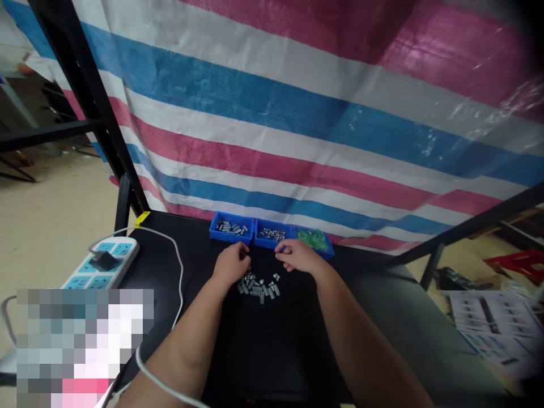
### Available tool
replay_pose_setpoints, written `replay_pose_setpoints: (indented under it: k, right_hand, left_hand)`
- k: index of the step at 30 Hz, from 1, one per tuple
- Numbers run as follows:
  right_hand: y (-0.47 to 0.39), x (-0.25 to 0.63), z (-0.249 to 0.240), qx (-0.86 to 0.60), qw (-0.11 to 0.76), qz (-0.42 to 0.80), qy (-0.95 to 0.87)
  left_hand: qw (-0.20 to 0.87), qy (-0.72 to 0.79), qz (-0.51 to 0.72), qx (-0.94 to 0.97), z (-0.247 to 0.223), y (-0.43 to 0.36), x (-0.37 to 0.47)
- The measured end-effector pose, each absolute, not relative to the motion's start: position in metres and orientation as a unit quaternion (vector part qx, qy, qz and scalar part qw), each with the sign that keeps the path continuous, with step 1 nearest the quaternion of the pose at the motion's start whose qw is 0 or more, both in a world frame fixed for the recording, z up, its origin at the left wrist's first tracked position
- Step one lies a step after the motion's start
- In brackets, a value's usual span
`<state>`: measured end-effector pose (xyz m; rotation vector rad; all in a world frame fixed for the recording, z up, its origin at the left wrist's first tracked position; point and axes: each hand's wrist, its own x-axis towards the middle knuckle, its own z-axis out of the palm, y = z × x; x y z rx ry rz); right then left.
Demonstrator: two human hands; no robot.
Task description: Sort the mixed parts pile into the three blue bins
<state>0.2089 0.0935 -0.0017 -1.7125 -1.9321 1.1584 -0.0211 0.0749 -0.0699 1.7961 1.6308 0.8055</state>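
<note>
My left hand [232,263] is just in front of the left blue bin [232,237], its fingers curled together. What it holds, if anything, is hidden. My right hand [298,256] is in front of the middle blue bin [267,243], thumb and fingertips pinched close; anything between them is too small to make out. Below and between both hands lies a loose pile of small metal cylinders [256,292] with a few screws [276,276]. More cylinders [232,228] fill the left bin, and small screws [272,233] the middle one. Green plastic pieces [312,238] sit in the right blue bin [327,253].
The bins stand at the back of a black table [263,351], against a striped tarp [272,164]. On the left are a white power strip [123,249] with a black plug [103,260] and a white cable [181,272]. Printed sheets [493,317] lie at the right.
</note>
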Motion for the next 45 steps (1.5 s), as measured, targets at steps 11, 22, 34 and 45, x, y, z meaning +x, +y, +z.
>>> replay_pose_setpoints:
  k: [11, 22, 34, 45]
  right_hand:
    - [0.053, 0.224, -0.063, -0.582, 0.217, 0.398, -0.675]
    - [0.042, 0.242, -0.045, -0.533, 0.201, 0.338, -0.749]
    - [0.03, 0.223, -0.048, -0.489, 0.149, 0.374, -0.774]
    - [0.093, 0.193, -0.034, -0.449, 0.521, 0.337, -0.643]
  left_hand:
    - [0.262, 0.609, 0.27, 0.698, -0.071, 0.076, -0.017]
    - [0.249, 0.606, 0.266, 0.707, -0.067, 0.073, -0.014]
    - [0.24, 0.604, 0.266, 0.712, -0.071, 0.072, -0.014]
    - [0.244, 0.6, 0.286, 0.706, -0.067, 0.068, -0.012]
